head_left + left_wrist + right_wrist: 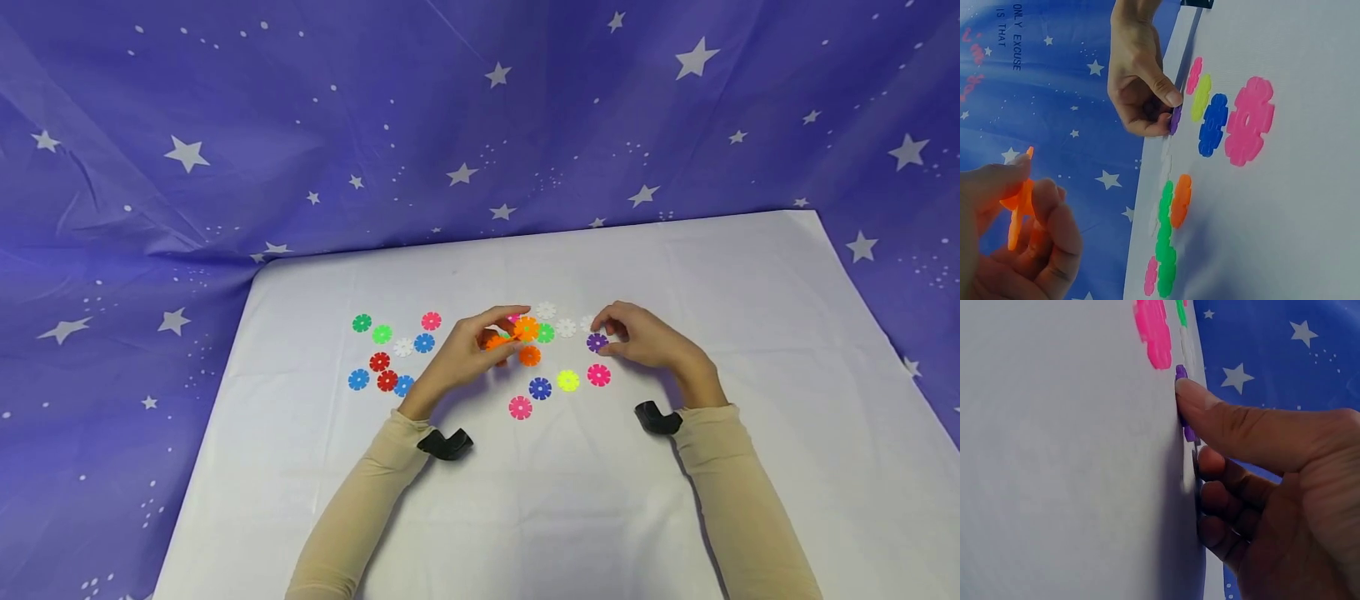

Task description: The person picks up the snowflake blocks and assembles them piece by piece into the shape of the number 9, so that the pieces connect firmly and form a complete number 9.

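My left hand holds joined orange notched plastic discs above the table; the left wrist view shows the orange pieces set crosswise between thumb and fingers. At the right, my right hand pinches a purple notched disc low at the tabletop. In the right wrist view the thumb lies over the purple disc, and the other fingers are curled. Under and beside the left hand lie a loose orange disc and a green disc.
White discs lie between the hands. Nearer me are pink, blue, yellow and bright pink discs. Several more, among them a red disc, are scattered left. A white cloth covers the table; a starry purple curtain hangs behind.
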A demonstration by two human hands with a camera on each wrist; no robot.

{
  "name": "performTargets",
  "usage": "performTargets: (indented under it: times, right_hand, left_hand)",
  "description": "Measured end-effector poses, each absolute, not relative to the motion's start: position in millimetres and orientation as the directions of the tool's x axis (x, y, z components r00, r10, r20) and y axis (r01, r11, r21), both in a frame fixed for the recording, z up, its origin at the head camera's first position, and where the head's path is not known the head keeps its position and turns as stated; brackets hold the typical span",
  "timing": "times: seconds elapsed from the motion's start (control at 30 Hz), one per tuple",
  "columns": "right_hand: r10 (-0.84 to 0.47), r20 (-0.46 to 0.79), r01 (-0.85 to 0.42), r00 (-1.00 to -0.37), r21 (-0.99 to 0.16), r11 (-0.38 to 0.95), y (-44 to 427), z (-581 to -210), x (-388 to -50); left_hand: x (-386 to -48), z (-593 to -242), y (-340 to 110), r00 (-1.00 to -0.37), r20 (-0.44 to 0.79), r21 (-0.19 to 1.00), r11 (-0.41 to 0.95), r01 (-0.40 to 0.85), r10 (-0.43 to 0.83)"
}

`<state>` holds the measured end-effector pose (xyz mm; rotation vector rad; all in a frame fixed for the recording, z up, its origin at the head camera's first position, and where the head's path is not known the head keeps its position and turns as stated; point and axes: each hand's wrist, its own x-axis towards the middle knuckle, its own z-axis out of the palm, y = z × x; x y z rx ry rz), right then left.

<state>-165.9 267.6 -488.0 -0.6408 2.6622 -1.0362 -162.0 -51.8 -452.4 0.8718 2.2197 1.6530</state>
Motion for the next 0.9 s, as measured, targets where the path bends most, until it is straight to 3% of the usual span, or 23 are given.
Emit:
performTargets:
  times: [0.57,0.9]
  right_hand:
    - [-0.442,-0.057,-0.303,-0.895,-0.649,0.698,262.3,-483.1,-164.7]
    - [-0.431,-0.074,-0.278,-0.899,-0.665,0.693,259.1,-481.0,-162.9]
  left_hand:
    - [-159.8,-451.0,-49.5,-0.782,0.162,0.907,0.221,0.358,0.602]
    - [-160.5,-451.0,-50.2,-0.775,0.232,0.793,0.347,0.501,0.588]
